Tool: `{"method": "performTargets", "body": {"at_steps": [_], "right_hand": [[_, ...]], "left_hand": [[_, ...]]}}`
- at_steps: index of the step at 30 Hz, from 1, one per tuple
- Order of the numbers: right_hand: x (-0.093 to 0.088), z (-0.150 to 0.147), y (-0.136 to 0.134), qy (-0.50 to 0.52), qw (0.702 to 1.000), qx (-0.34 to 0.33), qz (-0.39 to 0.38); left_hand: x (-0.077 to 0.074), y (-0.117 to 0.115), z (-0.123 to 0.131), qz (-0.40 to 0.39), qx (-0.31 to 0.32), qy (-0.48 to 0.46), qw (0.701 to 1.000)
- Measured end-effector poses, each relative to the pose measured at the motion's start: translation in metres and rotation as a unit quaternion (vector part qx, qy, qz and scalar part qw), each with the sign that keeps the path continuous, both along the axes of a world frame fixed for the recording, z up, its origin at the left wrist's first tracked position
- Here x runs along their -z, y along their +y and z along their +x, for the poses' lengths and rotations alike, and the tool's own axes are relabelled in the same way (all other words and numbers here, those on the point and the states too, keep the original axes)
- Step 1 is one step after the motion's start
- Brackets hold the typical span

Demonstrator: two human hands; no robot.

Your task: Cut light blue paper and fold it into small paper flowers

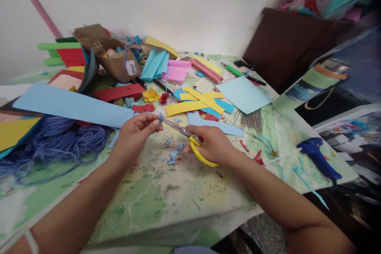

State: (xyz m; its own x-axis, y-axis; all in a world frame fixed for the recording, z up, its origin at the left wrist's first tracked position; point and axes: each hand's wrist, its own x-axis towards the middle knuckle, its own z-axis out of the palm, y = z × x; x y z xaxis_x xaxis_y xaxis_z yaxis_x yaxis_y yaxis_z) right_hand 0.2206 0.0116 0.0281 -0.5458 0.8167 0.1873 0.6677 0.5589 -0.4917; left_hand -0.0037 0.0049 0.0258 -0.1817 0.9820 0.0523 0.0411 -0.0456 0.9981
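My right hand is closed around the yellow handles of a pair of scissors, whose blades point left. Between the thumb and fingers of my left hand is a small piece of blue paper, mostly hidden by the fingertips. The blade tips meet this piece; whether they are cutting it I cannot tell. Small blue paper scraps lie on the table below the hands. Just behind my left hand are red paper cut-outs and a yellow paper flower.
A long blue paper strip lies left above blue yarn. Yellow strips cross blue ones behind the scissors, near a pale blue sheet. A cardboard box stands back left. At right are a blue glue gun and a bottle.
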Motion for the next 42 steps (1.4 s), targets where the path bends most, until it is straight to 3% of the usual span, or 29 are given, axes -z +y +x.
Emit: {"method": "performTargets", "body": {"at_steps": [8, 23, 42], "right_hand": [[-0.0007, 0.0008, 0.0005, -0.008, 1.0, -0.01, 0.012], [0.0012, 0.0005, 0.0013, -0.001, 1.0, -0.003, 0.011], [0.0002, 0.0006, 0.0004, -0.014, 1.0, -0.013, 0.015]], "left_hand": [[-0.0023, -0.0003, -0.0006, -0.005, 0.003, 0.052, 0.999], [-0.0032, -0.0011, -0.0003, -0.006, 0.001, 0.022, 1.0], [-0.0039, -0.0013, -0.0005, 0.004, 0.008, 0.069, 0.998]]}}
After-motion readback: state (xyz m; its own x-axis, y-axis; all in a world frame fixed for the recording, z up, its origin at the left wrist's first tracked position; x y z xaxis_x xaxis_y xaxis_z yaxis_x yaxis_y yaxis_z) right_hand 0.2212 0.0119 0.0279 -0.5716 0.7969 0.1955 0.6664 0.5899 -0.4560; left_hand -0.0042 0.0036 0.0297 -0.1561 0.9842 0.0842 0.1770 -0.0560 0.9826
